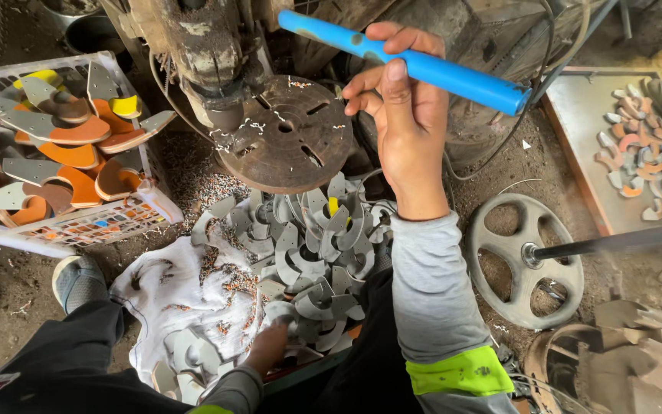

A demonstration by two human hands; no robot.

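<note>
Two hands are at work around the round drill table [289, 142], a rusty slotted disc strewn with metal shavings. Above and to the right of that disc, the right hand [400, 115] is closed around the blue lever handle [415, 65], fingers wrapped over it, thumb up along the near side. Below the disc lies a heap of grey curved metal pieces [319, 253]; the left hand [268, 346] reaches into the heap's near edge, but whether its fingers are pinched on a piece cannot be told. Left of the heap, a white cloth [170, 295] carries more shavings. Far left of the disc stands a white plastic crate [63, 222] holding orange and grey blades. Right of the disc, a spoked handwheel [526, 261] lies on the floor, and beyond it a flat tray [580, 130] bears more small curved pieces.
</note>
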